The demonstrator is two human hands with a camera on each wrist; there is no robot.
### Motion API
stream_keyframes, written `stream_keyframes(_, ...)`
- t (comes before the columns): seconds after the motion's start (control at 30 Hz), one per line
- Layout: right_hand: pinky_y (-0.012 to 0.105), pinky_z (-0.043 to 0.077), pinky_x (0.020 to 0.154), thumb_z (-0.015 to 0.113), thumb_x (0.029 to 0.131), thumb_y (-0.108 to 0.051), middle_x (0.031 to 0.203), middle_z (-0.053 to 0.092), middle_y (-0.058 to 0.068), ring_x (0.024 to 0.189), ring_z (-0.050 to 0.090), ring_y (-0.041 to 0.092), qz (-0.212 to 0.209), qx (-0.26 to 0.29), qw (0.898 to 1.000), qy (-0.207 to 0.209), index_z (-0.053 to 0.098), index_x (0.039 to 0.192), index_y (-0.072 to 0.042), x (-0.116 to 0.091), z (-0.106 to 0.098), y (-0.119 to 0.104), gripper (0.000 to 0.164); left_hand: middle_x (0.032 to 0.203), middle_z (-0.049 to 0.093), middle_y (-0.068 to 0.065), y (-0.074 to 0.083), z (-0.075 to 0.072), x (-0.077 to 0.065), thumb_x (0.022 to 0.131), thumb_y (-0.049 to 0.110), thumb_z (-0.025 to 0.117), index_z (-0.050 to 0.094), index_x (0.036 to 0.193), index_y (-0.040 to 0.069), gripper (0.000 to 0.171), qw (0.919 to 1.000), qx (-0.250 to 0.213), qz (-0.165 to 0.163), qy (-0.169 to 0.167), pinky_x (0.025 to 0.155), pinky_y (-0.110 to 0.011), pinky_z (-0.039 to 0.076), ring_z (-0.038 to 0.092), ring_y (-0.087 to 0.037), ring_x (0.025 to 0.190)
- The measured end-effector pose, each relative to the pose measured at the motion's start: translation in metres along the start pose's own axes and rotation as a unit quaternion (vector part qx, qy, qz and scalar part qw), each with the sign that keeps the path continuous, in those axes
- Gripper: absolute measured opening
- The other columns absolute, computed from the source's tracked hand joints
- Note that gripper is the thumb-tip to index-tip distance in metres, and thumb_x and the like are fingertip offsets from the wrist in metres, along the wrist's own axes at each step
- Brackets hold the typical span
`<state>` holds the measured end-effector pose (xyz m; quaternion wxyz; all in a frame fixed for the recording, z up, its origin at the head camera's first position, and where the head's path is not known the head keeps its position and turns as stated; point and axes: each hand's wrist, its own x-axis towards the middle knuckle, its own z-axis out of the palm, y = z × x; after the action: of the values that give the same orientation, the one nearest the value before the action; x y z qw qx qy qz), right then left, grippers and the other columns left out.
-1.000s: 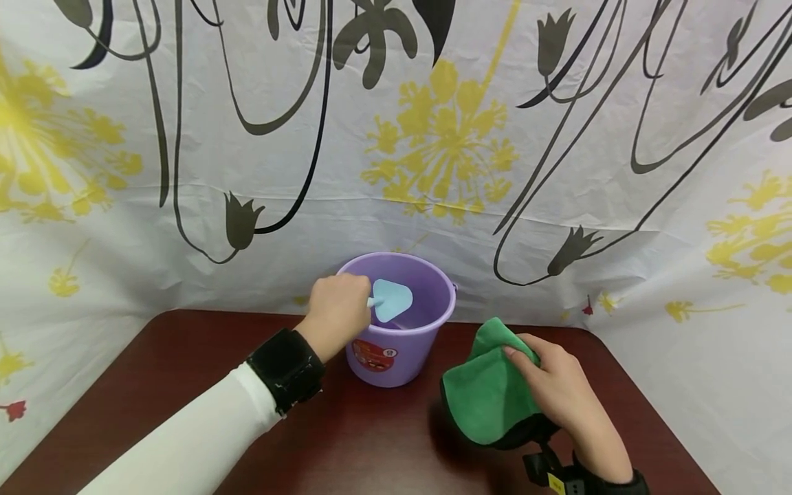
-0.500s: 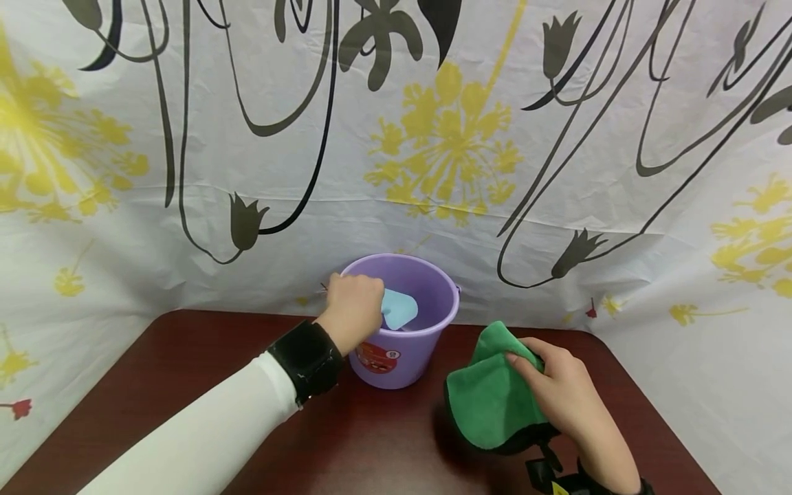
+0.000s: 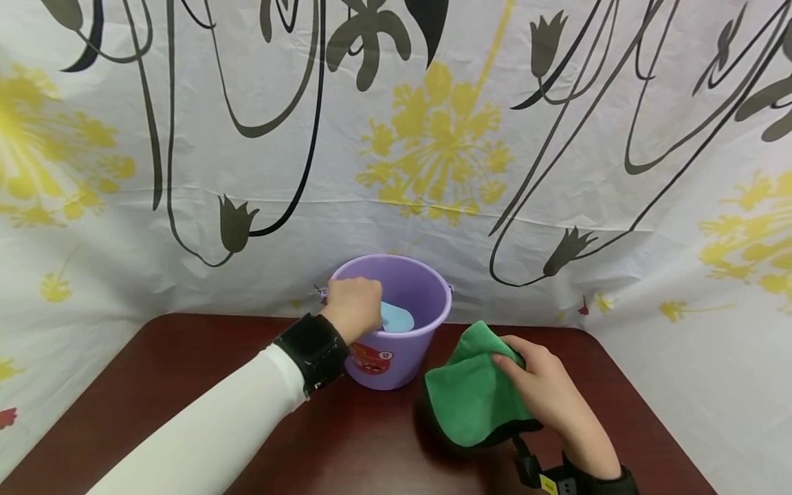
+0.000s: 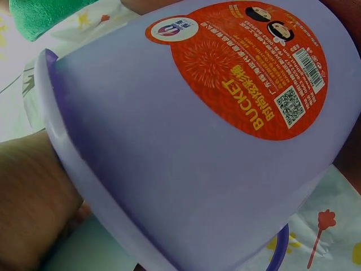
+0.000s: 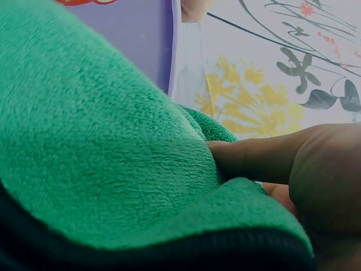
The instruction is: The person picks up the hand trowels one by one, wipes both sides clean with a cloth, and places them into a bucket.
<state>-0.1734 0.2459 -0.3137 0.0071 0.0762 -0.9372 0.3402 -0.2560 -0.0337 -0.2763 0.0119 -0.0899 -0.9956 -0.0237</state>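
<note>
A purple bucket [image 3: 396,361] with a red label stands upright at the table's far edge, its mouth facing up. Over its left rim, my left hand [image 3: 354,307] grips a light-blue shovel [image 3: 397,317]; the blade dips inside the mouth and the handle is hidden by the fist. From the left wrist camera, the bucket wall [image 4: 169,158] fills most of the view, with the hand [image 4: 34,195] beyond the rim. To the right of the bucket, my right hand [image 3: 544,381] pinches a folded green cloth [image 3: 479,395] with dark edging. Thumb and cloth [image 5: 101,141] show closely in the right wrist view.
The dark red-brown table [image 3: 346,454] has rounded far corners. A white curtain [image 3: 297,165] with grey and yellow flower prints hangs directly behind it and along both sides. A small dark cord [image 3: 524,457] hangs by the right wrist.
My left hand has shifted right over the bucket's rim, and the shovel blade sits lower inside it. The right hand keeps pinching the cloth in nearly the same place.
</note>
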Motion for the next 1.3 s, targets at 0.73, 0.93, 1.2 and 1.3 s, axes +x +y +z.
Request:
stream_keyframes(0.73, 0.03, 0.05, 0.075, 0.055, 0.105, -0.029, 0.109, 0.068, 0.007, 0.087, 0.061, 0.014, -0.036, 0.089, 0.993, -0.064, 0.062, 0.129, -0.012, 0.013, 0.008, 0.015, 0.03, 0.112, 0.073, -0.006, 0.013, 0.004, 0.015, 0.091, 0.022, 0.07, 0.07, 0.106, 0.015, 0.018, 0.996, 0.012, -0.054, -0.07, 0.077, -0.044, 0.049, 0.066, -0.024, 0.102)
stream_keyframes(0.93, 0.031, 0.049, 0.073, 0.055, 0.105, -0.029, 0.105, 0.066, 0.008, 0.084, 0.06, 0.015, -0.038, 0.1, 0.991, -0.082, 0.063, 0.123, -0.01, 0.016, 0.009, 0.021, 0.028, 0.105, 0.073, -0.005, 0.015, 0.003, 0.013, 0.091, 0.019, 0.069, 0.071, 0.099, 0.014, 0.01, 0.997, 0.021, -0.044, -0.06, 0.077, -0.041, 0.051, 0.067, -0.022, 0.097)
stream_keyframes(1.2, 0.033, 0.048, 0.073, 0.055, 0.105, -0.027, 0.105, 0.066, 0.009, 0.085, 0.06, 0.017, -0.023, 0.102, 0.989, -0.105, 0.061, 0.125, -0.006, 0.018, 0.009, 0.027, 0.03, 0.102, 0.074, -0.005, 0.019, 0.005, 0.013, 0.094, 0.02, 0.066, 0.073, 0.101, 0.014, 0.012, 0.9971, 0.052, -0.026, -0.048, 0.071, -0.041, 0.053, 0.068, -0.022, 0.092)
stream_keyframes(1.3, 0.034, 0.048, 0.074, 0.055, 0.105, -0.026, 0.106, 0.066, 0.008, 0.086, 0.06, 0.018, -0.013, 0.099, 0.99, -0.104, 0.061, 0.127, -0.006, 0.02, 0.01, 0.032, 0.031, 0.101, 0.075, -0.005, 0.022, 0.004, 0.012, 0.096, 0.019, 0.062, 0.074, 0.102, 0.014, 0.014, 0.997, 0.06, -0.023, -0.043, 0.069, -0.041, 0.054, 0.068, -0.022, 0.089)
